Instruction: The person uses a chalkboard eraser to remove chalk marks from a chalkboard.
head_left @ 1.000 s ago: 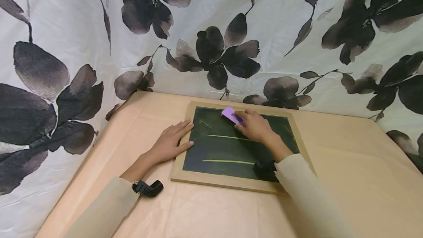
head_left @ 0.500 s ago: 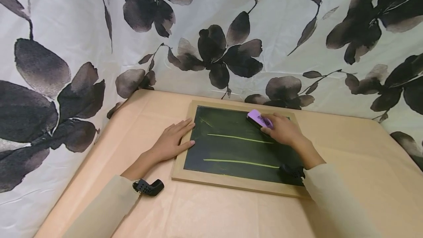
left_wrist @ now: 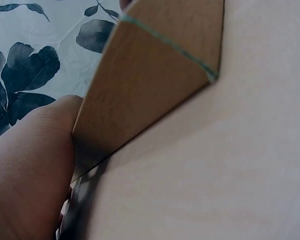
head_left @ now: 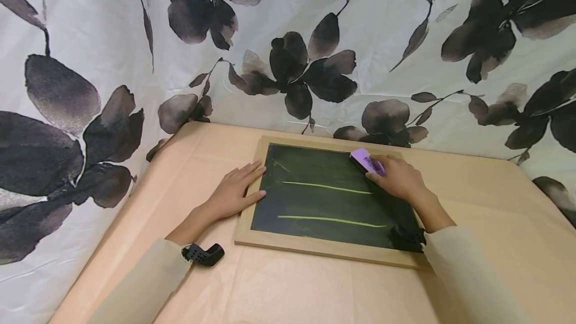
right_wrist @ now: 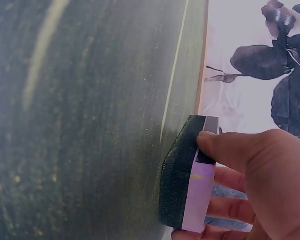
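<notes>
A chalkboard (head_left: 315,204) with a pale wooden frame (head_left: 310,249) lies on the table. Two yellow chalk lines (head_left: 331,221) run across its dark surface, and a fainter slanting mark is near the upper left. Spread flat, my left hand (head_left: 231,191) rests at the frame's left side, its thumb and fingertips on the wood. In the left wrist view, brown wood (left_wrist: 140,85) stands beside that hand, whose fingers are mostly hidden. Near the board's upper right, my right hand (head_left: 398,176) grips a purple chalkboard eraser (head_left: 366,160), its dark felt (right_wrist: 176,185) against or very close to the board.
A peach-coloured cover (head_left: 297,289) spreads over the table around the board. Behind it hangs a white curtain (head_left: 382,29) printed with dark flowers. Black wrist cameras (head_left: 204,254) stick out from both beige sleeves (head_left: 139,284).
My right hand has moved the eraser rightward along the upper part of the board, uncovering more of the lines' right ends. The left hand has stayed in place.
</notes>
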### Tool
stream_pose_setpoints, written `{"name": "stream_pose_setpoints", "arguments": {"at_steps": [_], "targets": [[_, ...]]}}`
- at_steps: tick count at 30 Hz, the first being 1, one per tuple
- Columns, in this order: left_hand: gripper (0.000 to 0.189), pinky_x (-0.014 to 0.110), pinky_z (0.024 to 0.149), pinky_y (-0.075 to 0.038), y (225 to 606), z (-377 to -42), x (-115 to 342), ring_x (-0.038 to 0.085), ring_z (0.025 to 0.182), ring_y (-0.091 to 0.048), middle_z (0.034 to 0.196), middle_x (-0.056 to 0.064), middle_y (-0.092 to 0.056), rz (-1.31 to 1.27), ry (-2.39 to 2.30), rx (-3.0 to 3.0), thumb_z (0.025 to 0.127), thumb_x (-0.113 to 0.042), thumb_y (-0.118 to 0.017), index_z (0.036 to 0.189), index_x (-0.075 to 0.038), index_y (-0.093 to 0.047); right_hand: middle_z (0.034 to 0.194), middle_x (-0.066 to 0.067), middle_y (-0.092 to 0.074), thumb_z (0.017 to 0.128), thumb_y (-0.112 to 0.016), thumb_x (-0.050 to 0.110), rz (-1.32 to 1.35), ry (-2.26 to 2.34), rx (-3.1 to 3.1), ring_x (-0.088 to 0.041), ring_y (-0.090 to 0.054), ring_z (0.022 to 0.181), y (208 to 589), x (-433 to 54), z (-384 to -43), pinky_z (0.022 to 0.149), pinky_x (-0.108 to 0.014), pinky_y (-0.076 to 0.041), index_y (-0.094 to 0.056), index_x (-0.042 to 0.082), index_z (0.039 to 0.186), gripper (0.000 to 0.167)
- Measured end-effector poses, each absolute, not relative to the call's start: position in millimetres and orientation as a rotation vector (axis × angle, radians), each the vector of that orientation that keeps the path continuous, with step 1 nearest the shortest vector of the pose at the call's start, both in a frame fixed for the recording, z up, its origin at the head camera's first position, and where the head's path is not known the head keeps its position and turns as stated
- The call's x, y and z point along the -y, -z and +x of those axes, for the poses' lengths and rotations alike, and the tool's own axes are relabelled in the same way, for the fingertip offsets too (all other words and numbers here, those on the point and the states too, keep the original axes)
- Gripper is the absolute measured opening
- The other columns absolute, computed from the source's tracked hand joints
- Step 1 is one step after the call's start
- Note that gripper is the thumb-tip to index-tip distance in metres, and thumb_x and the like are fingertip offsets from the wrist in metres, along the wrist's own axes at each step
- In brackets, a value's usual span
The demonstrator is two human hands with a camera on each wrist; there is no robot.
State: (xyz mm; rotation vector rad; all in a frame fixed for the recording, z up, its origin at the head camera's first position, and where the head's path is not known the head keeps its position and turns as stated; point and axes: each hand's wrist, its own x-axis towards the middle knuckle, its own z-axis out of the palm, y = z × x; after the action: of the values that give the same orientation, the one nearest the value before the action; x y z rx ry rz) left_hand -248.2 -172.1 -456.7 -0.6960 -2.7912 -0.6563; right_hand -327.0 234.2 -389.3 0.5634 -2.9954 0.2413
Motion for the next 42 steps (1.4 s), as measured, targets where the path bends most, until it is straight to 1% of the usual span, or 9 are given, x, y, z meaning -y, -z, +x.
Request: {"name": "stream_pose_setpoints", "arguments": {"at_steps": [8, 15, 21, 25, 28, 30, 33, 36, 42], "targets": [[0.068, 0.054, 0.112, -0.015, 458.7, -252.6, 167.9, 0.031, 0.142, -0.022, 0.157, 0.008, -0.022, -0.692, 0.648, 2.791, 0.096, -0.046, -0.053, 0.151, -0.012, -0.033, 0.126, -0.029, -0.053, 0.089, -0.065, 0.038, 0.552, -0.256, 2.978, -0.046, -0.053, 0.107, 390.2, -241.6, -332.1, 0.072, -0.064, -0.046, -0.052, 0.002, 0.136, 0.060], [0.067, 0.054, 0.112, -0.015, 458.3, -253.8, 165.0, 0.031, 0.141, -0.023, 0.157, 0.008, -0.023, -0.689, 0.667, 2.789, 0.096, -0.045, -0.054, 0.150, -0.012, -0.034, 0.128, -0.029, -0.052, 0.089, -0.064, 0.039, 0.545, -0.257, 2.988, -0.047, -0.052, 0.109, 389.9, -244.5, -334.5, 0.073, -0.065, -0.045, -0.051, 0.002, 0.137, 0.061], [0.068, 0.054, 0.112, -0.015, 458.9, -255.7, 162.1, 0.032, 0.141, -0.023, 0.157, 0.009, -0.022, -0.693, 0.653, 2.788, 0.096, -0.048, -0.051, 0.150, -0.012, -0.033, 0.126, -0.030, -0.052, 0.089, -0.065, 0.038, 0.481, -0.255, 2.980, -0.048, -0.054, 0.106, 389.6, -246.8, -334.3, 0.072, -0.065, -0.046, -0.053, -0.002, 0.133, 0.061], [0.067, 0.054, 0.112, -0.016, 457.3, -255.9, 162.1, 0.032, 0.141, -0.023, 0.156, 0.009, -0.023, -0.694, 0.653, 2.785, 0.096, -0.047, -0.052, 0.150, -0.011, -0.034, 0.113, -0.029, -0.058, 0.088, -0.064, 0.035, 0.430, -0.286, 2.965, -0.044, -0.059, 0.091, 391.0, -242.7, -333.9, 0.066, -0.061, -0.047, -0.055, -0.006, 0.125, 0.056], [0.067, 0.055, 0.111, -0.016, 456.4, -256.0, 162.8, 0.033, 0.141, -0.024, 0.156, 0.009, -0.024, -0.687, 0.656, 2.778, 0.096, -0.046, -0.053, 0.150, -0.011, -0.034, 0.095, -0.026, -0.060, 0.088, -0.062, 0.033, 0.421, -0.305, 2.962, -0.037, -0.057, 0.075, 391.4, -235.0, -334.3, 0.059, -0.053, -0.047, -0.055, -0.010, 0.112, 0.050], [0.067, 0.055, 0.111, -0.016, 456.3, -256.0, 163.1, 0.032, 0.141, -0.024, 0.156, 0.009, -0.024, -0.682, 0.658, 2.778, 0.096, -0.046, -0.053, 0.150, -0.011, -0.035, 0.088, -0.025, -0.059, 0.088, -0.062, 0.032, 0.430, -0.299, 2.957, -0.035, -0.055, 0.070, 390.9, -229.8, -335.1, 0.056, -0.051, -0.046, -0.054, -0.011, 0.104, 0.046], [0.067, 0.055, 0.111, -0.016, 456.1, -256.4, 162.5, 0.032, 0.141, -0.024, 0.156, 0.009, -0.023, -0.681, 0.666, 2.784, 0.096, -0.046, -0.052, 0.150, -0.011, -0.034, 0.086, -0.027, -0.059, 0.088, -0.061, 0.030, 0.440, -0.261, 2.939, -0.038, -0.057, 0.070, 390.1, -224.1, -335.9, 0.058, -0.053, -0.047, -0.053, -0.012, 0.099, 0.044], [0.067, 0.054, 0.112, -0.015, 455.4, -256.2, 162.3, 0.031, 0.141, -0.023, 0.157, 0.008, -0.022, -0.670, 0.679, 2.797, 0.096, -0.046, -0.052, 0.151, -0.012, -0.033, 0.089, -0.030, -0.059, 0.089, -0.061, 0.029, 0.478, -0.240, 2.916, -0.040, -0.058, 0.074, 390.8, -220.0, -336.7, 0.062, -0.055, -0.047, -0.053, -0.015, 0.100, 0.046], [0.067, 0.054, 0.112, -0.014, 455.4, -256.0, 163.6, 0.031, 0.142, -0.022, 0.157, 0.007, -0.021, -0.650, 0.679, 2.808, 0.096, -0.047, -0.052, 0.151, -0.013, -0.032, 0.084, -0.024, -0.057, 0.088, -0.063, 0.028, 0.538, -0.286, 2.889, -0.036, -0.056, 0.072, 395.0, -211.2, -341.3, 0.063, -0.051, -0.045, -0.055, -0.012, 0.098, 0.042]]}}
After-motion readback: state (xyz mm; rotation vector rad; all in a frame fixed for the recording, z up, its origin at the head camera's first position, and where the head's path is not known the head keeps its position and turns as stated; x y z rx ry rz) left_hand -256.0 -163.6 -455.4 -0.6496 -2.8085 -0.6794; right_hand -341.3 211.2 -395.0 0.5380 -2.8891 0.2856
